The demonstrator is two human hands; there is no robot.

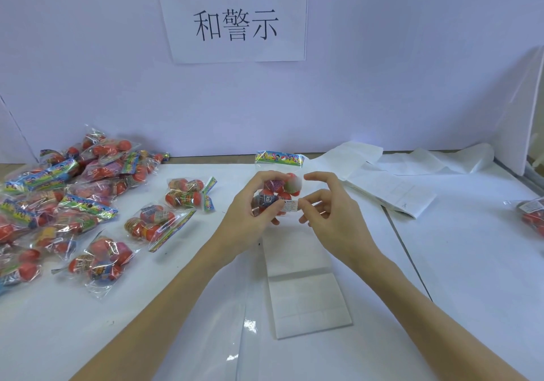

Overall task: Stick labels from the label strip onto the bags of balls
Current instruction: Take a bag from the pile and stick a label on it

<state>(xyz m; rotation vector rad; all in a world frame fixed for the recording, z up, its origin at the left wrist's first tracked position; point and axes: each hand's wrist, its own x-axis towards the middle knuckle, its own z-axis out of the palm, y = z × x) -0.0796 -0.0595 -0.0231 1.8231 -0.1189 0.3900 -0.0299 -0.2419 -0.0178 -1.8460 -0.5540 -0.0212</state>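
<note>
Presently the left hand (247, 213) grips a bag of balls (276, 192) above the desk (441, 277) centre, steadying it while right hand (326, 213) fingers (307, 202) pinch a label (290, 205) against it.

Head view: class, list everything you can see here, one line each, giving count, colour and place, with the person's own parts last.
Held bag of balls: one, clear with red balls and a multicoloured header, lifted at the centre.
Warning label: one, white, on the held bag's front.
Loose bags: a heap too many to count, same colours, on the table's left.
Bag at right edge: one, partly cut off.
Label strip: one, white, flat below the hands.
Backing strips: white, far right of the table.
Wall sign: one, white with printed characters.
Table: white.
Left hand: grips the held bag.
Right hand: fingers at the label.
</note>
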